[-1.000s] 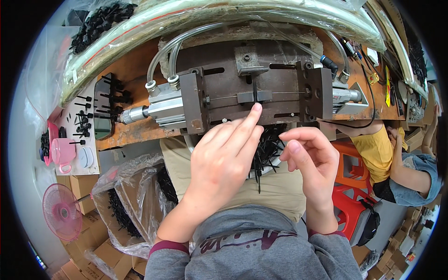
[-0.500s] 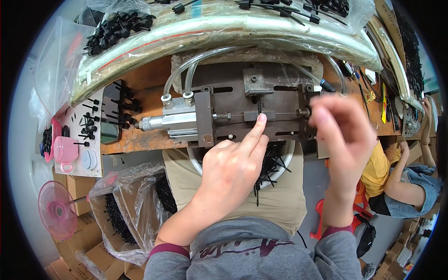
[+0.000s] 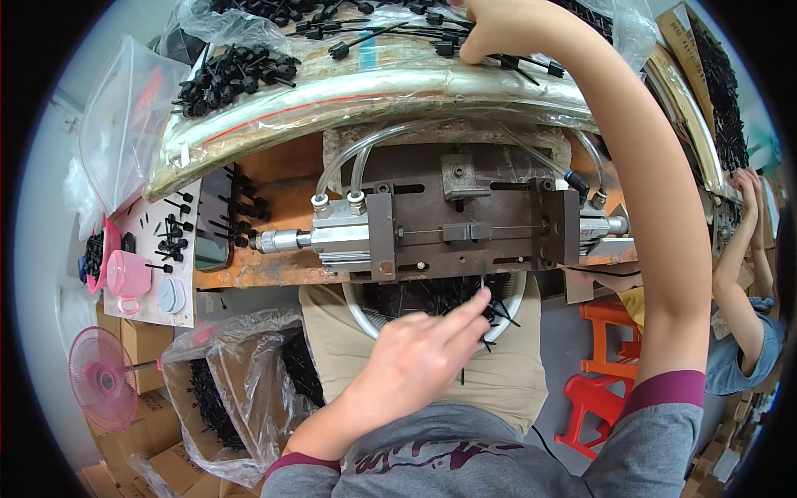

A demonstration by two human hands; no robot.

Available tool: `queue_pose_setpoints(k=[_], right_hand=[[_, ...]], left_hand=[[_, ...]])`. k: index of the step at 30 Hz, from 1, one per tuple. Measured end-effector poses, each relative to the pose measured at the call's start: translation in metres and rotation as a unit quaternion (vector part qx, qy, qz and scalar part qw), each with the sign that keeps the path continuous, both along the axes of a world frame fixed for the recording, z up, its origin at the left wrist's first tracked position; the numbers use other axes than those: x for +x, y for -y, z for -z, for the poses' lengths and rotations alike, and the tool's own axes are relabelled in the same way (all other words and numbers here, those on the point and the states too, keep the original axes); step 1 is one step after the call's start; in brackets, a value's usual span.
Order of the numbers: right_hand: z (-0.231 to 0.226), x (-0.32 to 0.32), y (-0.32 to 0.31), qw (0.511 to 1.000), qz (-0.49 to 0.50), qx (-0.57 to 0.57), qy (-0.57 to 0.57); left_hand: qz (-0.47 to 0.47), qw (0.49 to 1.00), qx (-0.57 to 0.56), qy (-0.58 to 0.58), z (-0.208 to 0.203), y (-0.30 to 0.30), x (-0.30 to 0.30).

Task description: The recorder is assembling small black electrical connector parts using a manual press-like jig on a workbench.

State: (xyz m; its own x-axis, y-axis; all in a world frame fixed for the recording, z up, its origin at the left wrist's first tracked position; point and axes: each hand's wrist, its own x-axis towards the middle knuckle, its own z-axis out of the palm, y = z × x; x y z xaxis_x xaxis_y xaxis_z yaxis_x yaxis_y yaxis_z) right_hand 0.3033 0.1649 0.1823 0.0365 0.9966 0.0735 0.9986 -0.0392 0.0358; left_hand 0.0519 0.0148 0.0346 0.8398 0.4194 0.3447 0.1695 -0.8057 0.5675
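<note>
My left hand (image 3: 427,353) is over the white-rimmed bowl (image 3: 355,311) in my lap, which holds many thin black parts (image 3: 398,295). Its index finger is stretched out toward a dark, blurred sliver just above the fingertip, at the front edge of the metal clamping fixture (image 3: 432,174). Whether they touch I cannot tell. At the fixture's middle, a small grey block (image 3: 466,232) has no black part standing at it. My right hand (image 3: 506,29) reaches far forward to black stemmed parts (image 3: 448,46) on the plastic-covered ledge, thumb apart from the index finger; its other fingers are hidden.
Clear air hoses (image 3: 365,149) arch behind the fixture, with metal cylinders (image 3: 340,236) at both ends. A pink cup (image 3: 129,274) and black parts stand on a white board at left. A plastic-lined box (image 3: 241,382), pink fan (image 3: 104,378), red stools (image 3: 589,407) and another person (image 3: 747,307) are around.
My right hand has moved from the fixture's right end forward to the parts on the ledge. My left hand has drawn back from the middle block to the bowl. The black part at the block is gone.
</note>
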Motion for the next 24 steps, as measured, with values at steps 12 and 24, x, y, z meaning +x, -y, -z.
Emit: queue_pose_setpoints(k=[12, 24], right_hand=[[0.005, 0.025, -0.021, 0.993, 0.070, -0.086, 0.050], [-0.013, 0.044, 0.012, 0.975, 0.032, 0.060, -0.213]], left_hand=[[0.039, 0.997, -0.059, -0.031, 0.046, 0.012, -0.031], [0.061, 0.994, -0.070, -0.051, 0.055, 0.016, -0.023]])
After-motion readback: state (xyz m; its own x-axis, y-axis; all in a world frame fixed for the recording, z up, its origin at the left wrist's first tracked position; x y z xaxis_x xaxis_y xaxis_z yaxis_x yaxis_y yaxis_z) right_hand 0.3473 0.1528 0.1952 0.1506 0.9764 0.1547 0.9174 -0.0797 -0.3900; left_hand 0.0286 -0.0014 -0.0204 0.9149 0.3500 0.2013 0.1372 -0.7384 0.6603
